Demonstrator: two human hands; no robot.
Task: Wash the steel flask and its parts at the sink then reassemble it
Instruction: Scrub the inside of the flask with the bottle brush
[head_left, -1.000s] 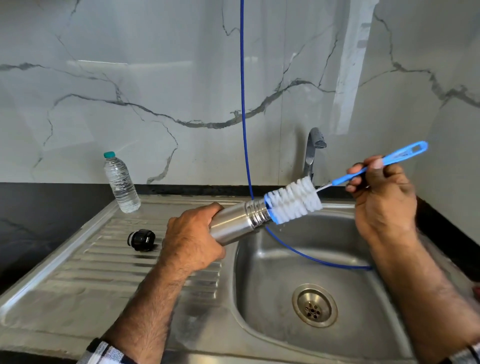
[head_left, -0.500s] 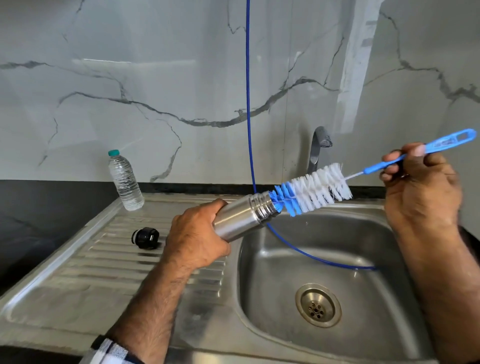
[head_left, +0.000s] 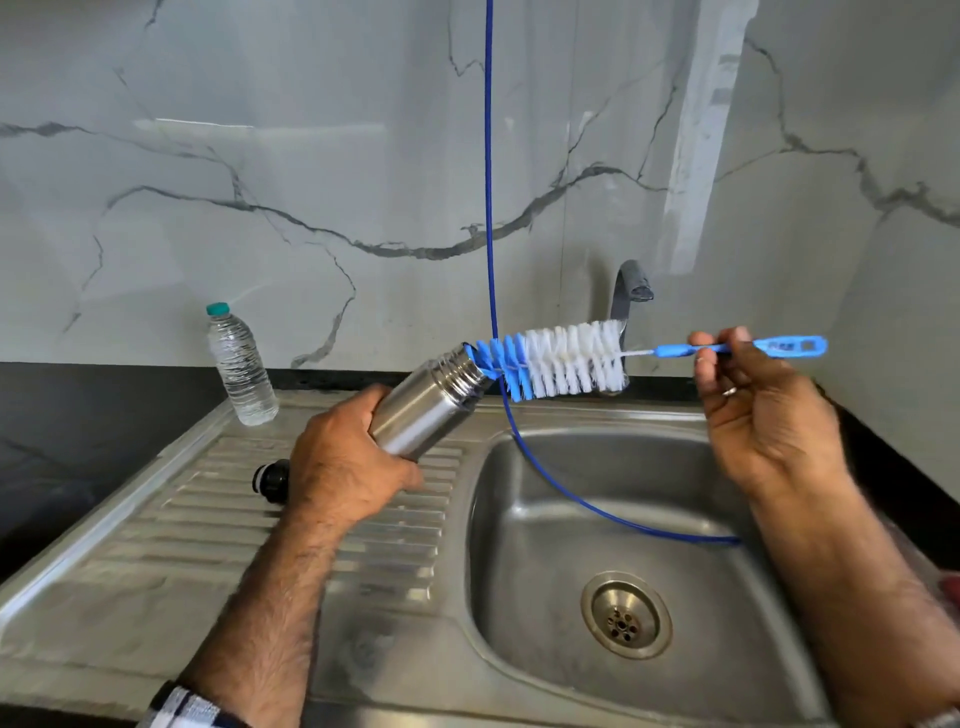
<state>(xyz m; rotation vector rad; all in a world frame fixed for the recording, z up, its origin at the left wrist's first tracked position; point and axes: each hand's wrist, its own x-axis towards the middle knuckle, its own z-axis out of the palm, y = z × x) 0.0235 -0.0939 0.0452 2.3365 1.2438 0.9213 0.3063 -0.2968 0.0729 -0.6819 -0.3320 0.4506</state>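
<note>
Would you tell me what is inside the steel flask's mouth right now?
Only the blue tip of the bottle brush enters the steel flask; its interior is hidden.

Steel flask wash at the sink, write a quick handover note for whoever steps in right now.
Left hand grips the bare steel flask, tilted, mouth toward the sink basin.
Right hand pinches the blue handle of the blue-and-white bristle bottle brush; only its blue tip sits at the flask's mouth.
The black screw cap lies on the ribbed drainboard, partly behind the left hand.
Done: cap off.
Left: rinsing (no water runs from the tap), washing the cap, reassembly.
</note>
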